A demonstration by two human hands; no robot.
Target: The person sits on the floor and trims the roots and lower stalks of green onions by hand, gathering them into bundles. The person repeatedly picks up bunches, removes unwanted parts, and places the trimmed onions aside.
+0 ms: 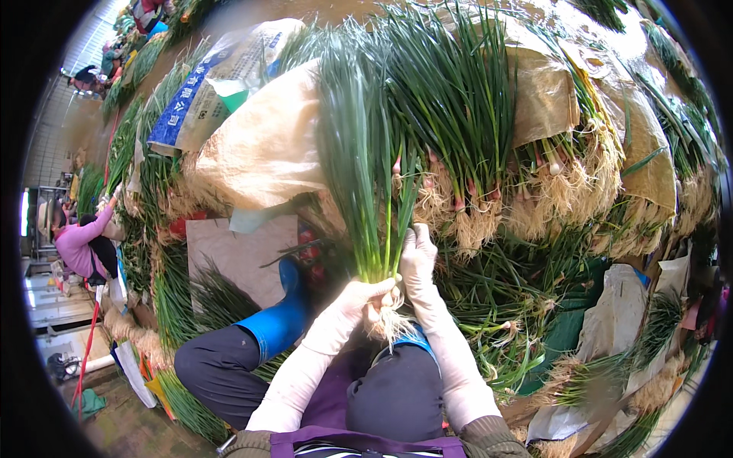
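Observation:
Green garlic plants (366,172), with long leaves pointing away from me, are bunched in my gloved left hand (366,297). The fingers close around the lower stems, just above the pale roots (392,323). My gloved right hand (418,255) is beside the bunch, its fingers curled by the leaves on the right side; whether it pinches a leaf or stem is unclear. Beyond the right hand lies a thick pile of green garlic (458,114) with reddish bulbs and roots towards me. My knees, in dark trousers and blue boots (275,329), are on either side of the hands.
Woven plastic sacks (275,137) cover part of the pile at left, and tan sacks (544,86) lie at right. Loose leaves and plants (504,320) are heaped right of my knee. A co-worker in a pink top (86,246) sits far left, near more bundles.

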